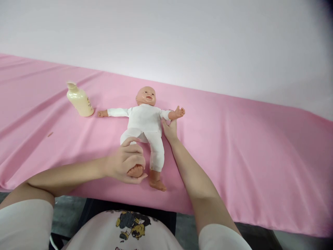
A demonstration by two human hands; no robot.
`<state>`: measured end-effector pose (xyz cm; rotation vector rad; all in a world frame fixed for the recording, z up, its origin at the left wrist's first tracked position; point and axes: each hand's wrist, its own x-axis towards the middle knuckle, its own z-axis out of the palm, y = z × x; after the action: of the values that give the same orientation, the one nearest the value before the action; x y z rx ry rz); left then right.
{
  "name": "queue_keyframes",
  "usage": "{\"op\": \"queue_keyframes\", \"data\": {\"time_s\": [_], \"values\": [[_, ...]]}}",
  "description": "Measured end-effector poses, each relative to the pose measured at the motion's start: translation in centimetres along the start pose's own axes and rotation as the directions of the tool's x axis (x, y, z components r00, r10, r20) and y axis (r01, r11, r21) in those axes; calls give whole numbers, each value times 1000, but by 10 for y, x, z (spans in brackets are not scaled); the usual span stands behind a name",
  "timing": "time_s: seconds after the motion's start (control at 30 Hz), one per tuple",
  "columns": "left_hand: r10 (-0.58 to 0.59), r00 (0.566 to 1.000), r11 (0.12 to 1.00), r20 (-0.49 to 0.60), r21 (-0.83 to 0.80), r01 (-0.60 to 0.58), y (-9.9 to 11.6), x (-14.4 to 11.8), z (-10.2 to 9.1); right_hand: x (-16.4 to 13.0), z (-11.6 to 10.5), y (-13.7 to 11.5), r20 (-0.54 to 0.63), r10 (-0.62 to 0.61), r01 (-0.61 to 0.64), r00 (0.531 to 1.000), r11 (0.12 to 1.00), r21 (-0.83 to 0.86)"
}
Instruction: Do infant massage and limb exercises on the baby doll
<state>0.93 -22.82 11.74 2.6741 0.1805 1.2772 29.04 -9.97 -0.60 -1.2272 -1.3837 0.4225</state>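
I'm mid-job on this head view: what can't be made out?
All in the head view:
- Doll: one shin, hidden by the left grip.
- Right grip: most fingers, hidden by the doll's arm.
- Bottle: its print, too small to read.
- Shirt: its lettering, cut off by the bottom edge.

Plain white wall (166, 38) behind, brightest low in the middle. Table draped in pink cloth (249, 159), wrinkled, folds at left, spanning the view. Below its front edge: grey floor (67, 211), dark panel-like surface (91, 207), unclear what. Soft, even light.
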Motion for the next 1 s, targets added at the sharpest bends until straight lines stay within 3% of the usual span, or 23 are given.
{"op": "queue_keyframes", "data": {"time_s": [0.17, 0.3, 0.53, 0.6, 0.8, 1.0], "values": [[122, 985, 989, 124, -95, -110, 6, 1, -1, 2, 2, -2, -46, -42, 41, 998, 999, -18], [160, 970, 980, 181, -150, -134, 7, -1, 1, 3, 1, 2, -65, -41, 40, 997, 999, -13], [184, 976, 974, 114, -152, -166, -4, -7, 6, 6, 1, 8, -32, 20, -20, 999, 1000, 8], [139, 987, 981, 83, -145, -126, -8, -10, 8, 6, 2, 10, -31, 24, -24, 999, 1000, 14], [-164, 986, 943, 38, -287, 168, -21, -20, 11, 6, 5, 22, -50, 8, -10, 999, 1000, -23], [-215, 977, 852, 12, -487, 193, -42, -28, 18, 4, 6, 18, -58, -123, 116, 991, 987, -112]]}}
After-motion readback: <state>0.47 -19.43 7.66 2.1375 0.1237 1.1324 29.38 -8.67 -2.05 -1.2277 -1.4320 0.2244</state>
